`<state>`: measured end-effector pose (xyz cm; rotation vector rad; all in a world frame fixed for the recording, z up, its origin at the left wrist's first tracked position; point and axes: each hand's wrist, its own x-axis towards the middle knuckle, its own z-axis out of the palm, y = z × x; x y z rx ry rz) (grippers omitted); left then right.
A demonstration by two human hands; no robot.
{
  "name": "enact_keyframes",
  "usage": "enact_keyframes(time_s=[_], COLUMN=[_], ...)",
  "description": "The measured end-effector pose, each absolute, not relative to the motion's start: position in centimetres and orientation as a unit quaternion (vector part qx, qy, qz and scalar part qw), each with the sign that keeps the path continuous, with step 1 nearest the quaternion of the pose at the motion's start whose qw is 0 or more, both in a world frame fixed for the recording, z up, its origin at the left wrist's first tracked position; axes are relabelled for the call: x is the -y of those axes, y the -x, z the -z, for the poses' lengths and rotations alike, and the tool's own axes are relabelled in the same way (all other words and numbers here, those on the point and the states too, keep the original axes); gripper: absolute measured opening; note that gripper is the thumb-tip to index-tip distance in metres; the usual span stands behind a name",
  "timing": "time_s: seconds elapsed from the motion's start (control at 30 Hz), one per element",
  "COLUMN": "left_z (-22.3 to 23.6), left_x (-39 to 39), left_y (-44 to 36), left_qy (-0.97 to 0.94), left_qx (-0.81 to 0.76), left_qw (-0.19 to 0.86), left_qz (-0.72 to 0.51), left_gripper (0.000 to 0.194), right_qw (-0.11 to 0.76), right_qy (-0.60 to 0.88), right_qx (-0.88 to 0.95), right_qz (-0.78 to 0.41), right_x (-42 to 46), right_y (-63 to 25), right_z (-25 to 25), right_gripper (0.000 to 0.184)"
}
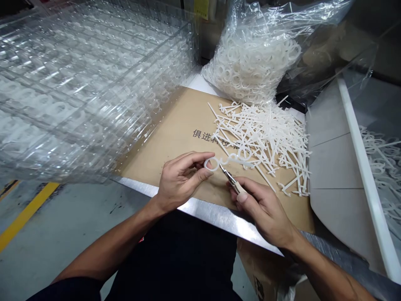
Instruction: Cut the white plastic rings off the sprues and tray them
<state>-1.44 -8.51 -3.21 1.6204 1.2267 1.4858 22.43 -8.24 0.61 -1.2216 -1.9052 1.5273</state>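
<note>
Several clear trays (156,79) filled with white ring parts (50,104) bulk left of the brown sheet (169,138), jutting over the yellow-striped grey floor (125,213). Under that sheet lies the metal-edged worktop (225,221). Right of it stands a white-rimmed box (366,175) of loose white pieces (382,163); behind it, a clear bag (247,62) bulges with rings. White sprues (269,138) crowd its right part. Above its near edge, the left hand (183,177) pinches a white ring (217,163); the right hand (260,205) grips nippers (231,179), tips just beside the ring.

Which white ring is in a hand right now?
The ring pinched by the left hand, just left of the tip of the pliers. The bagged rings farther back touch neither hand.
</note>
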Motion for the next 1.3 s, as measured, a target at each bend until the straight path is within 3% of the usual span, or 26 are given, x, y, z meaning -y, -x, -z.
enact_keyframes(time_s=[1.3], left_z=[2.96], left_x=[8.26], left_y=[1.29], left_qy=[-0.642], left_qx=[-0.433], left_qw=[0.304], left_qz=[-0.555], left_gripper=[0.034], right_qw=[0.202], right_qy=[0.432], right_qx=[0.684], right_qz=[-0.552], right_x=[8.62], right_y=[-22.37], right_z=[-0.43], right_gripper=[0.035])
